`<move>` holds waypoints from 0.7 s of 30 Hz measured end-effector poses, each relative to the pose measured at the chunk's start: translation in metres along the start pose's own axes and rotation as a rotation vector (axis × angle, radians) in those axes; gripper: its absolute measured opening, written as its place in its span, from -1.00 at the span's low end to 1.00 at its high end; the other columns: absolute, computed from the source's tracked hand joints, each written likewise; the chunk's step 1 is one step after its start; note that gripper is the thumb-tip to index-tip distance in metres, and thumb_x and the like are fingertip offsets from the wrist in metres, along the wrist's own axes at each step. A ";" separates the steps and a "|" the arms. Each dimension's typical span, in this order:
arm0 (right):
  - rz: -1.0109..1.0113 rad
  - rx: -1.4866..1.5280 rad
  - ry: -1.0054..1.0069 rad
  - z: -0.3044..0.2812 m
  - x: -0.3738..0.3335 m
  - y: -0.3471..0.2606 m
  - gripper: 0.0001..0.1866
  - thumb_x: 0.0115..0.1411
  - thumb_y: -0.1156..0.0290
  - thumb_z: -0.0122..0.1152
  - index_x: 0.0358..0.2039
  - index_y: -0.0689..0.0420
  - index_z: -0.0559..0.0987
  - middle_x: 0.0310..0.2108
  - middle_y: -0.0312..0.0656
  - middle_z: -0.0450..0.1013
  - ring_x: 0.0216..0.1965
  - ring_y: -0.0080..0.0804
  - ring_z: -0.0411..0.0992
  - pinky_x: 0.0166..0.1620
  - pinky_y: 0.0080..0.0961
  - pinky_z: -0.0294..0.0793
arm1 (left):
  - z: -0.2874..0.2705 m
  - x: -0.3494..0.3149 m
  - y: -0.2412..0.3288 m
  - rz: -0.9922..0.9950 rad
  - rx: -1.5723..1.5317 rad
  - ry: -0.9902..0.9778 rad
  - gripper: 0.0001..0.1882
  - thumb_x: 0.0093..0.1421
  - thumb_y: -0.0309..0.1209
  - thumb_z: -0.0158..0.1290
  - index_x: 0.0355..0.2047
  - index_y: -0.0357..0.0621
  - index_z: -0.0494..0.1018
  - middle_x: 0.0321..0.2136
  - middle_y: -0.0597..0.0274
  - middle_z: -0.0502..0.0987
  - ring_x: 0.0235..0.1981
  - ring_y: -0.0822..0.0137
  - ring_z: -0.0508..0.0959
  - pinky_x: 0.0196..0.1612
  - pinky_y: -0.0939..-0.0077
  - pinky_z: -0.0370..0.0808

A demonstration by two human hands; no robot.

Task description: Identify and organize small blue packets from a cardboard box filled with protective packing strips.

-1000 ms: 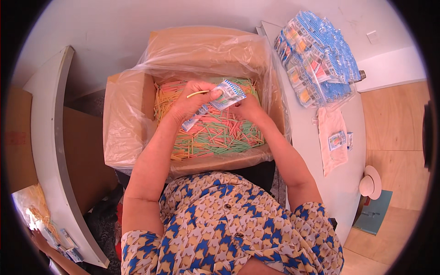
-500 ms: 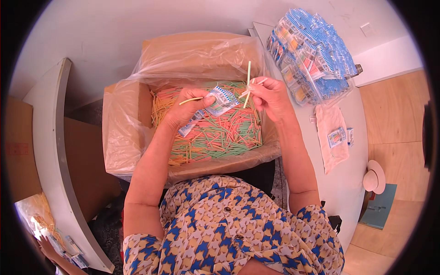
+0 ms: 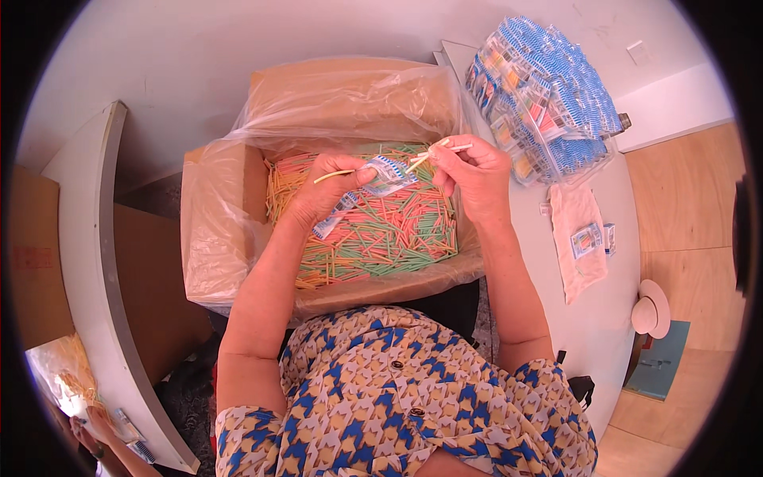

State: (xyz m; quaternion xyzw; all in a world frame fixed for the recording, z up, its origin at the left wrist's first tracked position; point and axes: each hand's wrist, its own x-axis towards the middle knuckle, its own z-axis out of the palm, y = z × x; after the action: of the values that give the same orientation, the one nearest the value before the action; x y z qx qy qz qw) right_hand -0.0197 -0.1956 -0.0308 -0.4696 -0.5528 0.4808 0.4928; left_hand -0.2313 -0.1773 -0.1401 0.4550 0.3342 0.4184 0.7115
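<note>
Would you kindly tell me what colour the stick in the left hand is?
Yellow: the stick shows best in the head view.

One view: wide fisheye, left lens of the head-worn pair, upright, unmirrored. Sits above the wearer's patterned shirt (image 3: pixel 350 397), pitched steeply down, facing out across the open carton (image 3: pixel 342 99) to the wall (image 3: pixel 191 87). Range is close: left hand (image 3: pixel 326 191) and right hand (image 3: pixel 477 175) within arm's reach, near mid-frame. Long edges bow, e.g. the white panel (image 3: pixel 83 238); corners black. Lower-left rim looks too squeezed to read reliably.
</note>
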 end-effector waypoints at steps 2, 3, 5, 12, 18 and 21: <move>0.050 -0.055 0.037 0.004 -0.002 0.002 -0.93 0.10 0.55 0.27 -0.41 0.26 0.56 -0.56 -0.23 0.49 -0.66 -0.65 0.40 -0.69 -0.78 0.28 | -0.001 0.000 -0.001 0.004 0.004 0.006 -0.75 0.10 -0.32 0.21 -0.31 -0.27 0.60 -0.46 0.34 0.58 -0.41 0.56 0.46 -0.29 0.58 0.40; 0.049 -0.056 0.038 0.008 -0.003 0.002 -0.93 0.10 0.55 0.27 -0.41 0.26 0.56 -0.56 -0.23 0.49 -0.66 -0.65 0.40 -0.69 -0.78 0.28 | 0.000 0.000 0.000 0.006 0.008 0.013 -0.75 0.10 -0.31 0.21 -0.32 -0.27 0.60 -0.46 0.34 0.58 -0.41 0.57 0.45 -0.29 0.58 0.40; 0.059 -0.122 0.096 0.015 -0.006 0.000 -0.91 0.08 0.54 0.29 -0.43 0.26 0.55 -0.57 -0.24 0.49 -0.67 -0.66 0.40 -0.69 -0.77 0.28 | 0.000 0.001 0.000 0.013 0.030 0.008 -0.74 0.10 -0.31 0.20 -0.31 -0.28 0.60 -0.46 0.34 0.58 -0.40 0.56 0.46 -0.28 0.57 0.40; 0.041 -0.147 0.184 0.022 -0.001 -0.004 -0.88 0.07 0.49 0.32 -0.46 0.24 0.55 -0.62 -0.29 0.46 -0.70 -0.70 0.35 -0.68 -0.77 0.21 | 0.002 0.000 0.001 0.068 0.043 0.004 -0.79 0.12 -0.38 0.18 -0.30 -0.27 0.60 -0.44 0.23 0.60 -0.46 0.51 0.53 -0.44 0.59 0.53; -0.014 -0.098 0.188 0.013 -0.003 0.002 -0.87 0.08 0.48 0.31 -0.49 0.23 0.54 -0.65 -0.30 0.44 -0.72 -0.70 0.31 -0.68 -0.78 0.16 | 0.003 -0.003 0.006 0.028 0.033 0.013 -0.72 0.12 -0.31 0.19 -0.23 -0.26 0.59 -0.38 0.25 0.61 -0.33 0.51 0.50 -0.18 0.55 0.45; 0.002 -0.140 0.198 0.019 -0.005 0.001 -0.87 0.08 0.48 0.31 -0.51 0.21 0.53 -0.65 -0.29 0.44 -0.73 -0.71 0.29 -0.68 -0.77 0.17 | 0.005 0.000 0.002 0.100 0.051 0.026 -0.78 0.14 -0.37 0.16 -0.29 -0.28 0.59 -0.44 0.25 0.60 -0.43 0.51 0.53 -0.42 0.58 0.52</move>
State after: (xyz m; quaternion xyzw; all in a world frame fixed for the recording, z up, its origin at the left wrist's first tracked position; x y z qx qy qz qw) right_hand -0.0384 -0.2019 -0.0332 -0.5485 -0.5333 0.3927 0.5104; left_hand -0.2279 -0.1786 -0.1361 0.4836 0.3307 0.4507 0.6735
